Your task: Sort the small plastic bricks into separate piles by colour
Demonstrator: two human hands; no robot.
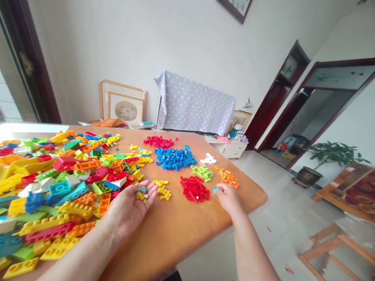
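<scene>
Palm up at the table's middle, my left hand (128,216) carries several small toy bricks (142,194), yellow, blue and pale, in its half-curled fingers. Near the right side of the table, my right hand (227,198) pinches a small light-blue toy brick (215,189) between thumb and fingertips. Just left of it lies a red pile (194,189), and beyond it an orange pile (227,177). A few yellow bricks (163,190) lie beside my left fingertips. Further back are piles of blue bricks (175,158), lime-green pieces (202,173) and white pieces (208,159).
A large heap of mixed bricks (65,165) covers the left of the wooden table (163,238). A pinkish-red pile (159,141) lies near the far edge. Beyond stand a cloth-covered object (197,104) and framed pictures (122,105). A wooden stool (337,252) and a potted plant (308,175) stand to the right.
</scene>
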